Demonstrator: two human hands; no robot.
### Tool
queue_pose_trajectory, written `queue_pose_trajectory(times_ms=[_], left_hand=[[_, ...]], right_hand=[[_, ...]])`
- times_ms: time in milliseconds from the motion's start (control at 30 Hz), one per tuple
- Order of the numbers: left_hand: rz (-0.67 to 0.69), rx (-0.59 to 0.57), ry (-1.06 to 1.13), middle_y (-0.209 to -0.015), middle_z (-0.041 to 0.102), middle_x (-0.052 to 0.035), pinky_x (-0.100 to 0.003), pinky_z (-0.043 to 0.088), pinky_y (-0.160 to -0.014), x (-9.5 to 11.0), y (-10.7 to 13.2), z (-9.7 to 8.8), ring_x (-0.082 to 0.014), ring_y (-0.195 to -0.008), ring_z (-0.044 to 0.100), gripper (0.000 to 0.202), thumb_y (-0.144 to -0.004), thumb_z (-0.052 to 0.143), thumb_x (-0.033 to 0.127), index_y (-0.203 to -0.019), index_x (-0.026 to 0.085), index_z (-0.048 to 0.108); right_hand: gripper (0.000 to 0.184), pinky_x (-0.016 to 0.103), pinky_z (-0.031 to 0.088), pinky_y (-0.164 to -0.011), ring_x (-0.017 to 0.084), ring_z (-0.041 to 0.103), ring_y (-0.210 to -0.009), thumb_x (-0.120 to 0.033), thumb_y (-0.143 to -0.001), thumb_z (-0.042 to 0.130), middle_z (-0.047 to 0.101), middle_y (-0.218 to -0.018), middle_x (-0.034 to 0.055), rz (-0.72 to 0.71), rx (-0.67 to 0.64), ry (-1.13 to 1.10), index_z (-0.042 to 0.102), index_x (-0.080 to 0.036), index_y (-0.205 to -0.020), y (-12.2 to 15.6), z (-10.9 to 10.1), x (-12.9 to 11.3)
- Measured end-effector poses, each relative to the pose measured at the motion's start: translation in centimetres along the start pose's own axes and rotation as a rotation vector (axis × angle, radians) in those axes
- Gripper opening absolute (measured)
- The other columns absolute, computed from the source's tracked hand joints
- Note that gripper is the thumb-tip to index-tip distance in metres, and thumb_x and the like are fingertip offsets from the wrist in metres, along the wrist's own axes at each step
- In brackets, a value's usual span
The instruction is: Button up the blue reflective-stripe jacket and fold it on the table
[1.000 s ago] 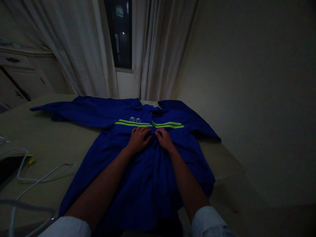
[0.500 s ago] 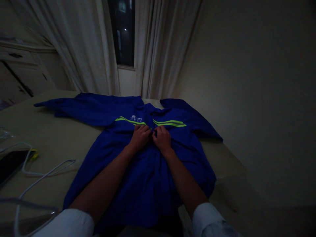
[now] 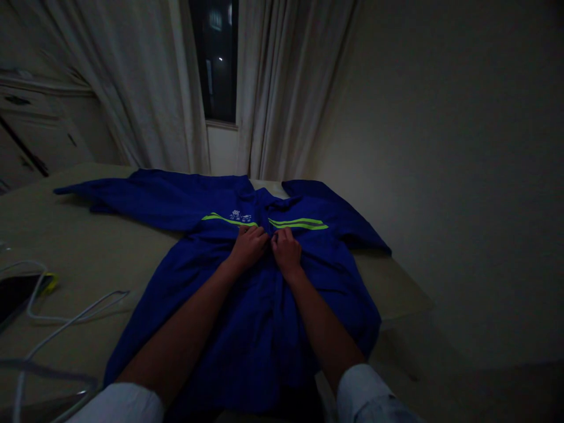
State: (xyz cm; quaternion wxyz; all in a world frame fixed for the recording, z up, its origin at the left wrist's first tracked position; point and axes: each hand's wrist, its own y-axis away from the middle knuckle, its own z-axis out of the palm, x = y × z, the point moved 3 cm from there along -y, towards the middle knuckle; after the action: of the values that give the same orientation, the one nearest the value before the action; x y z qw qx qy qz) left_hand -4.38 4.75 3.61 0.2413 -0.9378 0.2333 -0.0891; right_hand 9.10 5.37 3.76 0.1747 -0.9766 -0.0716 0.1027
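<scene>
Tabletop (image 3: 74, 247) bears a blue work jacket (image 3: 264, 341); left hand (image 3: 249, 248) and right hand (image 3: 286, 252), closer now, grip its front.

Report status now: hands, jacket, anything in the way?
Left hand, right hand at front opening of blue jacket. Jacket spread on table. White hanger off left, not blocking.

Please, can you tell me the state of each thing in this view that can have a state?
blue work jacket, lying face up, sleeves spread, creased under the hands
left hand, fingers curled on the jacket's centre front
right hand, fingers curled on the jacket's centre front, beside the left hand
white curtains, hanging, parted around the window
window, dark outside, a few lights showing
white wire hanger, lying flat on the table
</scene>
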Motion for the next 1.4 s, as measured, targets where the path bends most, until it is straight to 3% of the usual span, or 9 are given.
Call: queue_pose_trajectory(times_ms=[300, 500, 767, 1100, 1400], left_hand=[[-0.111, -0.090, 0.036, -0.111, 0.071, -0.0094, -0.046, 0.037, -0.094, -0.7, 0.4, 1.3, -0.0286, -0.108, 0.065, 0.019, -0.098, 0.055, 0.020, -0.110, 0.022, 0.070], [-0.131, -0.148, 0.126, -0.109, 0.072, -0.0100, -0.046, 0.038, -0.095, -1.2, 0.4, 1.9, -0.0293, -0.110, 0.066, 0.023, -0.094, 0.056, 0.019, -0.110, 0.022, 0.072], [-0.170, -0.154, 0.173, -0.106, 0.074, -0.0104, -0.046, 0.038, -0.097, -0.9, 0.7, 1.2, -0.0300, -0.109, 0.067, 0.020, -0.094, 0.058, 0.020, -0.105, 0.022, 0.074], [-0.114, -0.155, 0.177, -0.102, 0.074, -0.0091, -0.044, 0.037, -0.093, -1.1, 0.5, 1.1, -0.0290, -0.105, 0.069, 0.012, -0.093, 0.061, 0.022, -0.097, 0.021, 0.072], [-0.044, -0.183, 0.166, -0.100, 0.075, -0.0086, -0.044, 0.039, -0.092, -1.5, 0.2, 1.3, -0.0283, -0.094, 0.071, 0.019, -0.092, 0.060, 0.023, -0.103, 0.021, 0.075]], right_hand=[[0.014, 0.026, 0.050, -0.086, 0.018, 0.067, -0.099, -0.018, -0.097, 0.060, 0.070, -0.112, 0.0061, -0.089, 0.004, -0.218, 0.072, -0.019, -0.105, -0.5, 0.9, 1.5], [0.011, 0.029, 0.051, -0.090, 0.020, 0.068, -0.099, -0.018, -0.094, 0.063, 0.072, -0.104, 0.0065, -0.122, 0.055, -0.320, 0.074, -0.020, -0.096, -0.6, 1.4, 2.2], [0.011, 0.030, 0.051, -0.090, 0.020, 0.067, -0.099, -0.025, -0.095, 0.066, 0.070, -0.109, 0.0066, -0.185, 0.051, -0.220, 0.072, -0.021, -0.102, 0.0, 1.2, 1.6], [0.011, 0.032, 0.048, -0.087, 0.023, 0.066, -0.100, -0.020, -0.098, 0.060, 0.069, -0.112, 0.0091, -0.209, 0.081, -0.020, 0.068, -0.021, -0.106, 0.0, 0.8, 0.7], [0.016, 0.029, 0.050, -0.079, 0.021, 0.067, -0.092, -0.025, -0.098, 0.059, 0.068, -0.112, 0.0053, -0.109, 0.028, -0.159, 0.069, -0.025, -0.110, -0.4, 1.2, 1.5]])
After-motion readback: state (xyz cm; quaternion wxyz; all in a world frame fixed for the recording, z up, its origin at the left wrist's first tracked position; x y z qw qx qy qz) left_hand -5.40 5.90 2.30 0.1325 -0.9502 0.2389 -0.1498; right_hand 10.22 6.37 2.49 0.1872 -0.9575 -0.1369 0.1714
